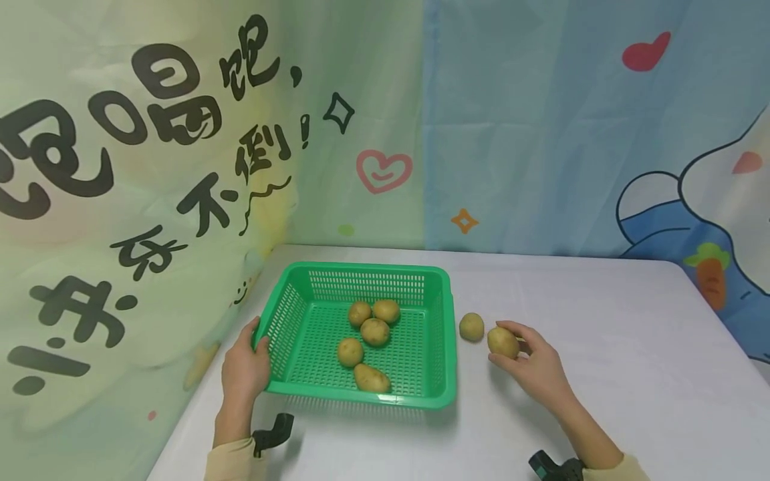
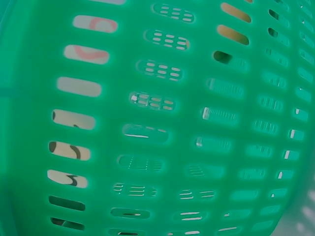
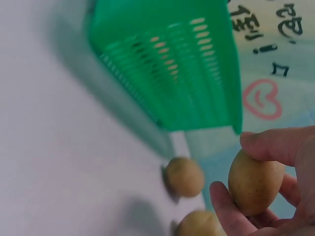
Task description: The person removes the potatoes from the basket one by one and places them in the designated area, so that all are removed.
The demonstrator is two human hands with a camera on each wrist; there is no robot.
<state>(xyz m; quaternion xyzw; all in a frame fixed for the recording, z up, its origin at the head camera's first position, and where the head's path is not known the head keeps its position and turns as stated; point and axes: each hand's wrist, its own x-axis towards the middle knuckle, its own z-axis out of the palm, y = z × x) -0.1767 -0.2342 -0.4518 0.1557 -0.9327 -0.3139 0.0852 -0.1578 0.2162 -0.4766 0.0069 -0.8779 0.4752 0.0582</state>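
Note:
My left hand (image 1: 245, 364) grips the left rim of a green plastic basket (image 1: 446, 334), whose slotted wall (image 2: 187, 113) fills the left wrist view. Inside the basket, several potatoes (image 1: 375, 332) lie on the grid floor, toward its right half. To the right of the basket, my right hand (image 1: 537, 367) holds a potato (image 3: 256, 182) between thumb and fingers, raised above the table. Another potato (image 1: 472, 327) rests on the table between the basket and that hand. The right wrist view shows a further potato (image 3: 199, 224) low in the frame, hidden in the head view.
A white-covered table (image 1: 631, 347) carries everything. Behind it hangs a printed curtain (image 1: 511, 133) with hearts and a carrot, and its lettered part (image 1: 150, 234) runs along the left side. Black straps with devices (image 1: 273, 433) sit at both wrists.

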